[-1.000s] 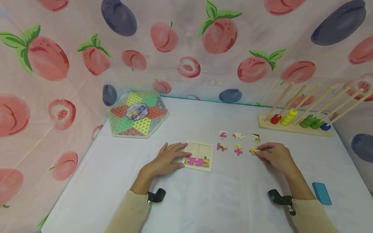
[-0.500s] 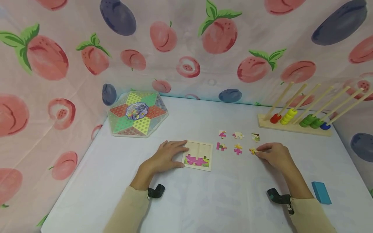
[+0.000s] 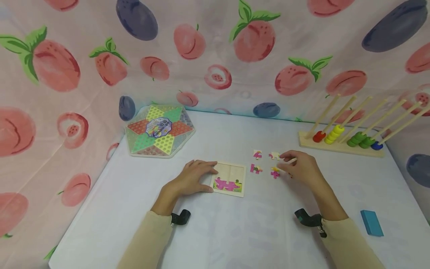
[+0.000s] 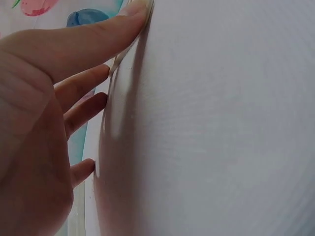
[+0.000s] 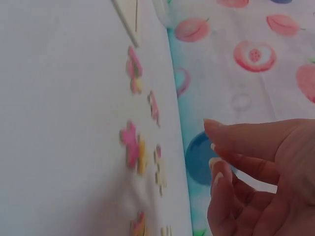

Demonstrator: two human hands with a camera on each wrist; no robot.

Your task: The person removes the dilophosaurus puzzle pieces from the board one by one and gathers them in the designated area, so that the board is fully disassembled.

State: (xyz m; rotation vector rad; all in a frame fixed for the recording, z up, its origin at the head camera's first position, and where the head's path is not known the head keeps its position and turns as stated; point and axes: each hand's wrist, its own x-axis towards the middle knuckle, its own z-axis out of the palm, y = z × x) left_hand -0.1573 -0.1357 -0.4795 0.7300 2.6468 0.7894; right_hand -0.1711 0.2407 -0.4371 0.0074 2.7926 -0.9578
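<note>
A small square wooden puzzle frame point(image 3: 236, 172) lies mid-table, with pink and green picture pieces filling its lower part. My left hand point(image 3: 193, 178) rests at its left side, thumb by the near corner and fingertips along the edge and far corner; the left wrist view shows these fingers point(image 4: 86, 110) nearly straight. My right hand point(image 3: 302, 169) hovers at the right end of two rows of loose jigsaw pieces, partly covering the rightmost ones. In the right wrist view its thumb and fingers point(image 5: 251, 140) stand apart with nothing between them. A pink-and-yellow piece point(image 5: 132, 145) lies below it.
Other loose pieces include a pink one point(image 3: 257, 154) and a cream one point(image 3: 274, 155). A hexagonal Chinese checkers board point(image 3: 144, 142) sits back left. A wooden bead stand point(image 3: 339, 146) with tall pegs stands back right. A blue block point(image 3: 371, 223) lies near right.
My right hand has let go of the lower right piece and moved up and left, toward the upper row. My left hand stays by the frame, its middle finger drawn back from the picture.
</note>
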